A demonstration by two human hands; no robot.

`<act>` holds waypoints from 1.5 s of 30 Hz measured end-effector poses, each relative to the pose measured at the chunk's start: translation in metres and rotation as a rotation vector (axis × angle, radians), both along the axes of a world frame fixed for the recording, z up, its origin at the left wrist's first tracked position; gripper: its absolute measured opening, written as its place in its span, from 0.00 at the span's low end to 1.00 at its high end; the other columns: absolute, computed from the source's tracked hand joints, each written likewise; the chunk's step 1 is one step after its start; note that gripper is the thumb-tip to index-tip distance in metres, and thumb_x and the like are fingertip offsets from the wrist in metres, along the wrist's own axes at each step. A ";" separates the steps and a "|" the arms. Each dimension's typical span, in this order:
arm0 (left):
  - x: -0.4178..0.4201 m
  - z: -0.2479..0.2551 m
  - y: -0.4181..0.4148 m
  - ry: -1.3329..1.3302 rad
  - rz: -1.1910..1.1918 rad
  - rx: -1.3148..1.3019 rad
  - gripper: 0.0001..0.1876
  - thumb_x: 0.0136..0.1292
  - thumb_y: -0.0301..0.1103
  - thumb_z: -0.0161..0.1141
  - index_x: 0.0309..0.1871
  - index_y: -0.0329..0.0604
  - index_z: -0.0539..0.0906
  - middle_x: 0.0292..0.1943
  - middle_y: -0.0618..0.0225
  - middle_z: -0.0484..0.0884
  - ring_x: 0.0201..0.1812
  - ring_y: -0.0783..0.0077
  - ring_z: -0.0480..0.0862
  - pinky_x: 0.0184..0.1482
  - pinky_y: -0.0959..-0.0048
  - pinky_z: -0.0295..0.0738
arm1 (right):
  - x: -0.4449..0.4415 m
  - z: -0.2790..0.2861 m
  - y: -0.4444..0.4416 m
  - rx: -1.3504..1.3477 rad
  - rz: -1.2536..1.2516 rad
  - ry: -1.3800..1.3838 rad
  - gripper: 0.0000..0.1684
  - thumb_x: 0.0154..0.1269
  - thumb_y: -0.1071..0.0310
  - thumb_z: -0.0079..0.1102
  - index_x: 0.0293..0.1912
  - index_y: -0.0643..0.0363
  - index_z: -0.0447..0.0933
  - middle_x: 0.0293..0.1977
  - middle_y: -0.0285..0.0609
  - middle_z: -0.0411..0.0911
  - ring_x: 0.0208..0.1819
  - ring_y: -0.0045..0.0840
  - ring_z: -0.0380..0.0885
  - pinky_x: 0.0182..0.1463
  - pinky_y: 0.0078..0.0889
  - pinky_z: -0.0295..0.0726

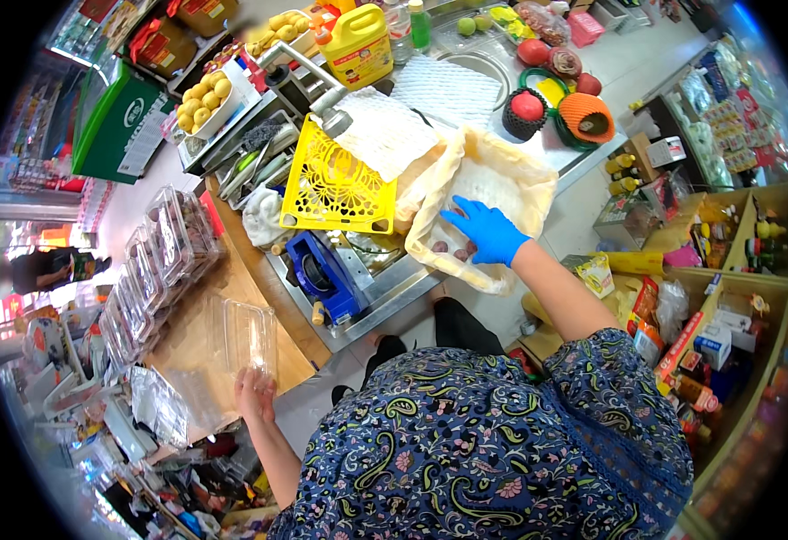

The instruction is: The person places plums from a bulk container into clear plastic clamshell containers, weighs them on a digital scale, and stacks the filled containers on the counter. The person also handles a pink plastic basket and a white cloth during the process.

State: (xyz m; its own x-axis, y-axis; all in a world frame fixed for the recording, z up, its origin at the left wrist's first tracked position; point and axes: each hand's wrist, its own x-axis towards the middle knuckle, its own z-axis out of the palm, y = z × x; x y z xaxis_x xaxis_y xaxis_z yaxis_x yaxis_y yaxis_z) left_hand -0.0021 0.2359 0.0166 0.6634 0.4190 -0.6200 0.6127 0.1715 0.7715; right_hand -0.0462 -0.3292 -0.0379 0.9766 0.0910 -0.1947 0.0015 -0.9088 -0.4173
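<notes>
My right hand [488,233], in a blue glove, reaches into a paper-lined box [535,169] with its fingers spread. Several small dark round fruits [461,254] lie by its fingertips at the near side of the box; whether it touches any is hidden. My bare left hand [255,395] holds the near end of a clear plastic clamshell container [251,334] over the wooden tabletop [211,270]. Stacked clear clamshells with dark fruit [174,229] stand beyond it. A yellow plastic basket [343,182] sits left of the lined box.
A blue tape dispenser [323,273] lies on the metal counter's near edge. Behind are a metal faucet [329,111], a yellow jug [360,54] and a sink [481,71]. Shelves with goods [738,270] stand at right. Another person [49,270] is far left.
</notes>
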 end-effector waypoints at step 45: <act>-0.025 0.004 -0.029 -0.209 0.085 -0.253 0.27 0.60 0.20 0.55 0.63 0.50 0.67 0.36 0.70 0.75 0.32 0.77 0.77 0.30 0.73 0.78 | -0.003 0.021 -0.002 1.044 -0.632 0.382 0.29 0.52 0.79 0.61 0.53 0.47 0.68 0.37 0.35 0.69 0.32 0.23 0.74 0.30 0.31 0.81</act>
